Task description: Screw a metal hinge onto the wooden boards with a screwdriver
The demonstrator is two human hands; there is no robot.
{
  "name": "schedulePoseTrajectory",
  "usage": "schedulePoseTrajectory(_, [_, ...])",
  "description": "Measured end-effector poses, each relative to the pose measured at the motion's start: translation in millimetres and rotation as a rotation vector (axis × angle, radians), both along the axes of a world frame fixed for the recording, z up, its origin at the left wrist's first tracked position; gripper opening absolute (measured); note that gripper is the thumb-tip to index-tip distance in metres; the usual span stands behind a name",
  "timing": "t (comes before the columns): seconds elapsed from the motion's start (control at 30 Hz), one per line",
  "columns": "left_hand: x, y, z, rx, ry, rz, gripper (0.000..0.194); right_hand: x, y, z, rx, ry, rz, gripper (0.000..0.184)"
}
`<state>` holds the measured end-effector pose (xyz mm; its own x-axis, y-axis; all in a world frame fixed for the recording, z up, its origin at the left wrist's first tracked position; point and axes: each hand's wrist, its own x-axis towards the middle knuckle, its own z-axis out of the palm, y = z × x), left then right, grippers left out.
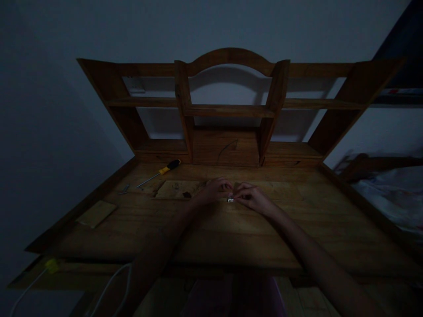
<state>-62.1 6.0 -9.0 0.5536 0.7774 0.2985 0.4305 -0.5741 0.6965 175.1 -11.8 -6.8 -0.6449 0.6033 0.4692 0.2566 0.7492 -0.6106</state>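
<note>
Hands (218, 191) (253, 197) at metal piece (230, 199), perhaps crosswise

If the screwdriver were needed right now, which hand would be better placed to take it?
Probably the left hand: the screwdriver lies on its side of the desk, while the right hand would have to reach past it. Both hands are at the small metal piece, though.

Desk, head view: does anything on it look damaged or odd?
Yes: the pale strip by the left hand has a ragged left end and dark patches, so it looks worn or torn. It is too dim to tell whether it is a separate piece.
</note>
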Motion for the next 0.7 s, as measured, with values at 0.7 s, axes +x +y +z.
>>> schedulePoseTrajectory(0.7, [4, 1, -7.0, 0.062, -0.019, 0.12, 0.024, -5, -21, 16.1, 0.07, -0.29, -0.165, 0.022])
